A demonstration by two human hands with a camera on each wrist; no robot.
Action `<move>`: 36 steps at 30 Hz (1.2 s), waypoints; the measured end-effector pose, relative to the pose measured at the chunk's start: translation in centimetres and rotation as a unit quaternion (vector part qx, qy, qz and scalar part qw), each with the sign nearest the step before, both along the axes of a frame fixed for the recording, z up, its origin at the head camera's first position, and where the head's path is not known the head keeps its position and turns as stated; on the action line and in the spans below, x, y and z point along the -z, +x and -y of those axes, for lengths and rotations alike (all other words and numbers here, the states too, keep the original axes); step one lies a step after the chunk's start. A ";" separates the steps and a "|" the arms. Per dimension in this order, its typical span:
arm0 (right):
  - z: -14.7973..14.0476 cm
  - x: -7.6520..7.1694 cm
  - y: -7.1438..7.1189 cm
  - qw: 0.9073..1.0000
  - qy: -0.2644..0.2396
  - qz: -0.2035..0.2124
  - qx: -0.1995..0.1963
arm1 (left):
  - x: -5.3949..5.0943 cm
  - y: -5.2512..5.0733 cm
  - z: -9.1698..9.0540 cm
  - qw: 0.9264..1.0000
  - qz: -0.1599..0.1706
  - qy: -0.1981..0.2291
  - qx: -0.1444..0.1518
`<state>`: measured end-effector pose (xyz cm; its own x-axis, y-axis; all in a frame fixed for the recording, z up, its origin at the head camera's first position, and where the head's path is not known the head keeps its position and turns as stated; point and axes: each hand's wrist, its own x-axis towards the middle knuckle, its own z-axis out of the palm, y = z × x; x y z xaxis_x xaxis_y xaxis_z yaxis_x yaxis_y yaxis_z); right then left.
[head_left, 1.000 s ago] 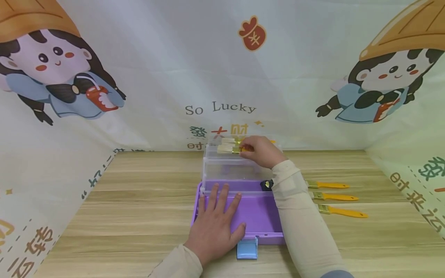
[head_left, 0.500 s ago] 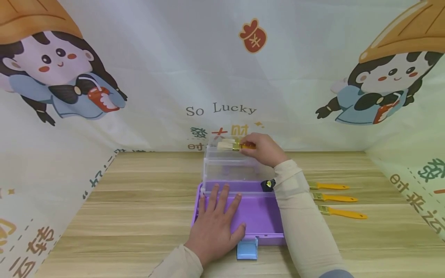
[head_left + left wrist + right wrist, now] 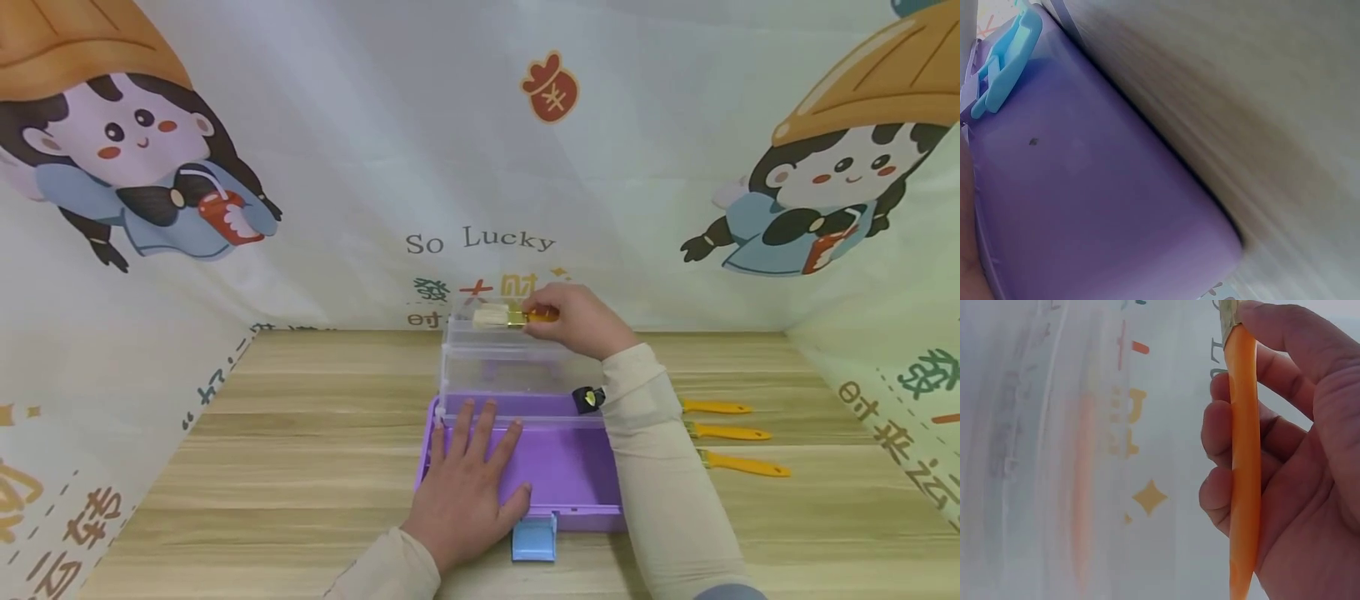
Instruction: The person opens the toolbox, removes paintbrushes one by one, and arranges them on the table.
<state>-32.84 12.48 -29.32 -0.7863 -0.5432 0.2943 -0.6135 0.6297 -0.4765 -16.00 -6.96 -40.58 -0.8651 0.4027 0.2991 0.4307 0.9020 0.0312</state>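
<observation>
My right hand (image 3: 579, 321) grips the orange handle of a flat paintbrush (image 3: 491, 317) with pale bristles and a gold-coloured ferrule. It holds this brush level above a box's raised clear lid or trays (image 3: 491, 367). The right wrist view shows fingers curled round the handle (image 3: 1244, 456) and the thumb near the ferrule. Behind clear plastic there, a faint orange streak (image 3: 1082, 481) appears; I cannot tell whether it is another brush or a reflection. My left hand (image 3: 467, 496) lies with spread fingers on the purple box (image 3: 573, 467), whose light-blue latch (image 3: 534, 540) hangs at the front.
Several flat brushes, such as the front brush (image 3: 750, 464), lie on the wooden tabletop (image 3: 300, 467) at the right, their bristle ends behind my sleeve. A small black item (image 3: 587, 399) shows at the box's back part. A printed cloth (image 3: 337, 167) stands behind.
My right hand has risen slightly with the paintbrush. The brush now hides more of the second bristle shape seen behind it. My left hand stays put, while the head view tilts up a little.
</observation>
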 end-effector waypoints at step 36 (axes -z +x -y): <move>-12.1 2.8 6.2 1.000 0.013 0.024 0.014 | 0.0 -0.1 0.0 1.000 -0.009 0.004 0.001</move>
